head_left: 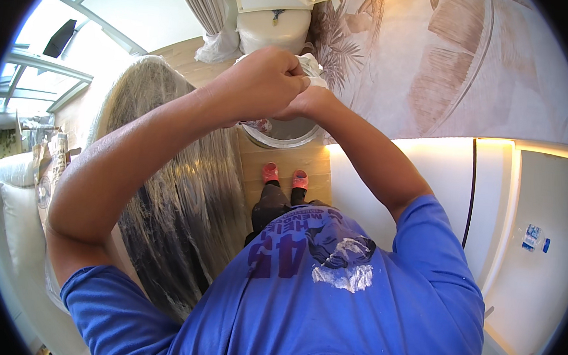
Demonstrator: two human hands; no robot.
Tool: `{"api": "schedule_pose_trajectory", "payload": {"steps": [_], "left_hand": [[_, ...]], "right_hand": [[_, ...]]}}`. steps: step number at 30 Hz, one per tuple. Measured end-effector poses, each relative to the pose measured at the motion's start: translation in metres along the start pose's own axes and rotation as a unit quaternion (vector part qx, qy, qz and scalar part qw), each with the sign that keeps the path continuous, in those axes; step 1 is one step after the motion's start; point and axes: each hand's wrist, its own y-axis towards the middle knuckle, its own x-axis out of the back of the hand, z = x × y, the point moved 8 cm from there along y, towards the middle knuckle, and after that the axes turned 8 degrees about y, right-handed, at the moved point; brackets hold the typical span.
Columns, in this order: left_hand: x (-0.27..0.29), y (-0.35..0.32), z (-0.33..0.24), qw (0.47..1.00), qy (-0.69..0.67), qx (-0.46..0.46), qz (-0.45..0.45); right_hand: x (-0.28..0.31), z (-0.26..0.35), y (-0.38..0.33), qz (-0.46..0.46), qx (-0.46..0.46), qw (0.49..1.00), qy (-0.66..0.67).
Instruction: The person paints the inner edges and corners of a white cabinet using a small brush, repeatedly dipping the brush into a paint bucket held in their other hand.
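Both my arms reach forward, and my hands meet at chest height or above. My left hand point(274, 79) is closed, its thumb and fingers pinched together over my right hand point(307, 103). What the pinch holds, if anything, I cannot make out. My right hand sits just under and beside the left, its fingers hidden. Against both hands, on their far side, is a crumpled white thing point(312, 66), perhaps thin plastic or cloth. Below them stands a round thing with a pale rim point(279, 143) and a grey middle, partly covered by my hands.
Left of me is a long piece of furniture wrapped in clear plastic point(185, 204). A white seat point(273, 30) and a bundled curtain point(202, 6) stand ahead. At right are a leaf-patterned wall point(447, 64), a lit white cabinet point(407, 185) and a plastic bottle point(532, 237).
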Motion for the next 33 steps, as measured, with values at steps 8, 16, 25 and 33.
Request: {"api": "schedule_pose_trajectory", "payload": {"steps": [8,16,25,33], "left_hand": [[0.000,-0.006,-0.001,0.999,-0.033,0.040,0.015],[0.001,-0.002,-0.006,1.000,-0.014,0.008,-0.005],[0.002,-0.006,-0.004,0.998,-0.050,0.043,0.018],[0.011,-0.003,-0.003,0.999,-0.027,0.015,-0.030]], "right_hand": [[0.010,0.011,-0.001,0.065,-0.069,0.995,0.021],[-0.031,-0.048,0.032,0.110,-0.025,0.992,-0.052],[0.015,0.034,-0.010,0.062,-0.037,0.995,-0.071],[0.082,0.074,-0.122,-0.182,0.029,0.975,0.123]]}}
